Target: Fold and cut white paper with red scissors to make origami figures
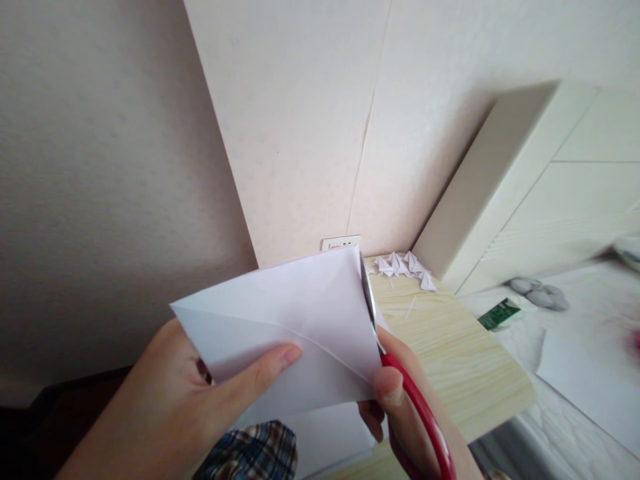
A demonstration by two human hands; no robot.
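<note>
A folded sheet of white paper (310,300) with diagonal crease lines is held up in front of me. My left hand (210,380) grips its lower left part, thumb on the near face and the other fingers hidden behind. My right hand (405,393) is closed around red-handled scissors (417,403). Their metal blades run along the paper's right edge, and a narrow strip shows just right of them. How far the blades are apart I cannot tell. Below the held paper lies more white paper (325,433).
Several small folded paper pieces (400,264) and thin paper scraps sit at the back of the wooden table (465,353). A wall socket (341,241) is behind. To the right are a bed with a pale headboard (540,180), a green packet (500,313) and a white sheet (590,387).
</note>
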